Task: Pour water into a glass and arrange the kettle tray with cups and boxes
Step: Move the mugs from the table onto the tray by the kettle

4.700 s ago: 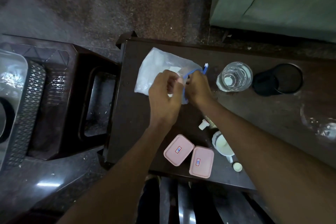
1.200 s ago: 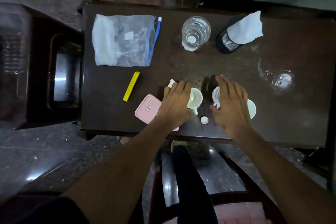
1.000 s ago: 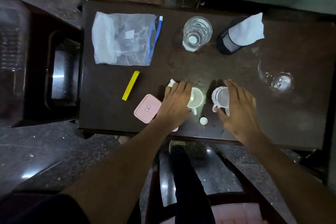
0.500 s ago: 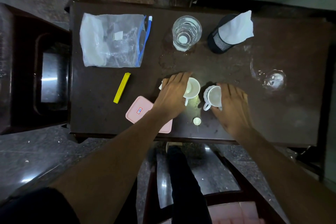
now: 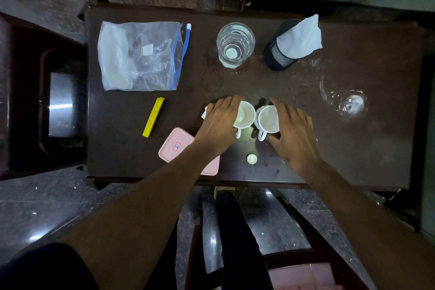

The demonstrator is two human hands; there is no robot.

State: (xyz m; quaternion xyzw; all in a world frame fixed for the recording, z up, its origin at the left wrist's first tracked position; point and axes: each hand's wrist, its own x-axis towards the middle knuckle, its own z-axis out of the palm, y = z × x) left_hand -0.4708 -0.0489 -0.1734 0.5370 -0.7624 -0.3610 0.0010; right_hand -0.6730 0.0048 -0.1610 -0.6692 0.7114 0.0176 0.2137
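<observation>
Dark table (image 5: 353,148): hands grip two white cups (image 5: 246,115), upright, side by side.

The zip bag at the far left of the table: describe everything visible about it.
The zip bag is clear, crinkled plastic with a blue zip strip down its right edge, ending in a small white-and-blue slider at the far end. It lies flat on the dark table, in the far left corner. Something whitish shows through at its left side, and a small white square near its middle. Neither hand touches it.
</observation>
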